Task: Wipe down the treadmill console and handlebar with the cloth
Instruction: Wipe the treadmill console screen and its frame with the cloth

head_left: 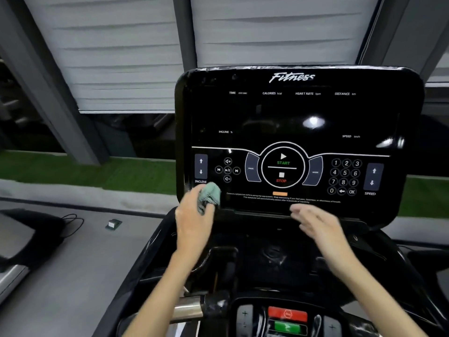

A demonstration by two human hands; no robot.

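Treadmill console [298,117] gets a wipe at its lower left corner, where the left hand [192,215] grips a bunched green cloth [210,194]; the right hand [318,224] hovers with fingers loosely extended, holding nothing, near the console's bottom edge.

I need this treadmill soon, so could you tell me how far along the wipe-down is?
No finished area shows. In hand: the left hand grips a crumpled teal cloth at the lower-left corner of the glossy black console. Left: the remaining console and silver metal handlebar.
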